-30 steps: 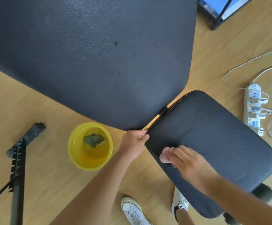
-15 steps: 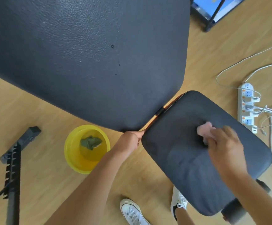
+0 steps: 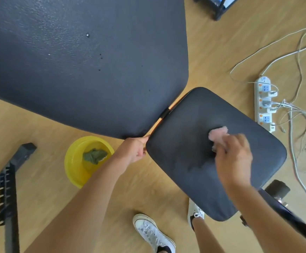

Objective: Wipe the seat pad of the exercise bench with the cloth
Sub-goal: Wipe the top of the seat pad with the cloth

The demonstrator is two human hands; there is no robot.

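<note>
The dark seat pad of the exercise bench lies at centre right, with a damp streak across its middle. My right hand presses a pink cloth onto the pad's middle; the hand is blurred and covers most of the cloth. My left hand grips the pad's left corner, where it meets the large dark back pad. The fingers of that hand curl under the edge and are partly hidden.
A yellow basin with water and a green cloth stands on the wooden floor at left. A black toothed frame bar lies far left. A white power strip with tangled cables lies right. My white shoes stand below.
My right hand swept the pink cloth from the pad's near left edge across to its middle right, then drew back slightly left. My left hand kept its grip on the corner.
</note>
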